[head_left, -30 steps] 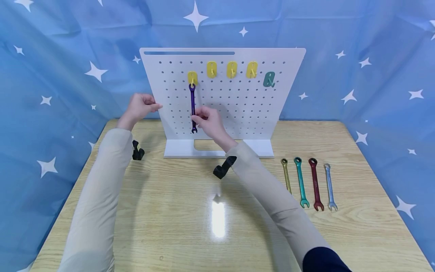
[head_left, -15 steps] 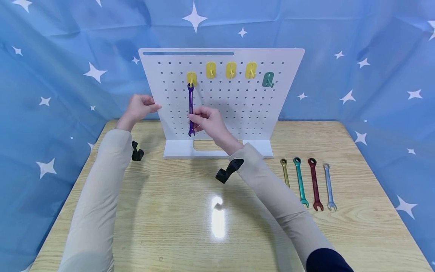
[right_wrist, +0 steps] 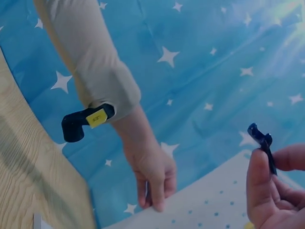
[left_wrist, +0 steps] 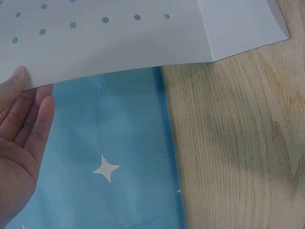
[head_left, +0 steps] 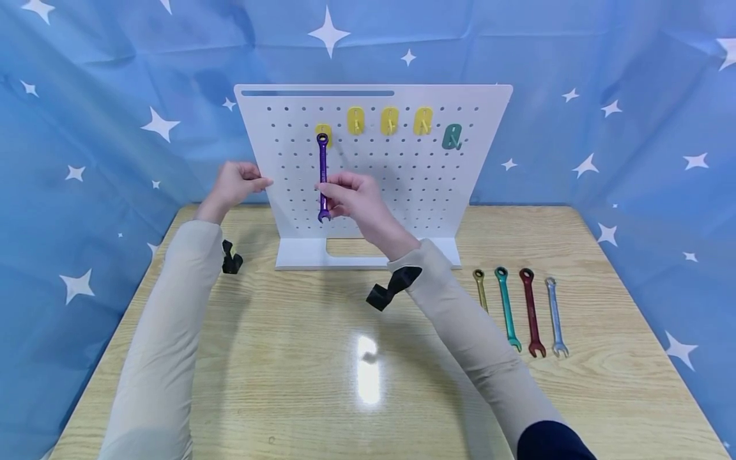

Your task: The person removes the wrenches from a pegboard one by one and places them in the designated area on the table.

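Observation:
Near its open end, my right hand point(head_left: 363, 203) pinches a purple combination wrench point(head_left: 323, 171) between thumb and fingers. The wrench stands upright before the white pegboard point(head_left: 397, 166), its ring end over the leftmost yellow hook point(head_left: 327, 130). Whether that hook's prong passes through the ring, I cannot tell. In the right wrist view only the wrench's dark open end point(right_wrist: 259, 136) shows above the fingers. My left hand point(head_left: 231, 186) grips the pegboard's left edge; in the left wrist view its thumb point(left_wrist: 17, 82) lies on the front face, with fingers behind.
Three more yellow hooks, one of them the middle hook point(head_left: 389, 121), and a green hook point(head_left: 452, 137) sit along the board. On the wooden table point(head_left: 287, 358) at right lie gold point(head_left: 481, 291), teal point(head_left: 507, 310), dark red point(head_left: 533, 313) and light blue point(head_left: 556, 317) wrenches.
The purple wrench first dips slightly, then rises with my right hand, so its ring end now covers the yellow hook's prong. My left hand stays on the board's edge.

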A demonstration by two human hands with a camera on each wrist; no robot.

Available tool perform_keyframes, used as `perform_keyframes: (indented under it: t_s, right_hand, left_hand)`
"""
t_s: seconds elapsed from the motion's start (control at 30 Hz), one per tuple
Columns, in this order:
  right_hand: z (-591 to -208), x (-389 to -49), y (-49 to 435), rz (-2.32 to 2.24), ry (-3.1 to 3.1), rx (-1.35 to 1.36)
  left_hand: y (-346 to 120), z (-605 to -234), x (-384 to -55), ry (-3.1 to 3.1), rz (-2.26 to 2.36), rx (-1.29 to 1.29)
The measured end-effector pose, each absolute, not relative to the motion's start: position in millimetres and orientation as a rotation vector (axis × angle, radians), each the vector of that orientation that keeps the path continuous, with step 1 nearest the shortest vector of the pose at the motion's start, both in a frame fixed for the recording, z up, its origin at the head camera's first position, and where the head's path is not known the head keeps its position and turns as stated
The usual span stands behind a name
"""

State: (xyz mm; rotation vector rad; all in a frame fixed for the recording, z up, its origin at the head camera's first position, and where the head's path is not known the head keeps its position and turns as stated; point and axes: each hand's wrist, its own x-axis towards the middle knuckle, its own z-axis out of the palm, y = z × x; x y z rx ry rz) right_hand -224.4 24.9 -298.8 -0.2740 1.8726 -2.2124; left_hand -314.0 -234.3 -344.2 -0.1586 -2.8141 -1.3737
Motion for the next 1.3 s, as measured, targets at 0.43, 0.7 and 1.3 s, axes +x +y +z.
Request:
perform_keyframes:
  t_s: [0.43, 0.7, 1.3]
  right_hand:
    - [-300, -208, 54, -2.173, 1.913, -0.353]
    - [-310, -196, 75, -2.133, 1.939, -0.348]
    - [-340, -174, 130, -2.034, 2.024, -0.214]
  left_hand:
    - [-234, -346, -315, -2.81, -1.356, -0.168]
    - [-235, -346, -315, -2.817, -1.367, -0.153]
    - [-233, -346, -316, -2.803, -1.379, -0.121]
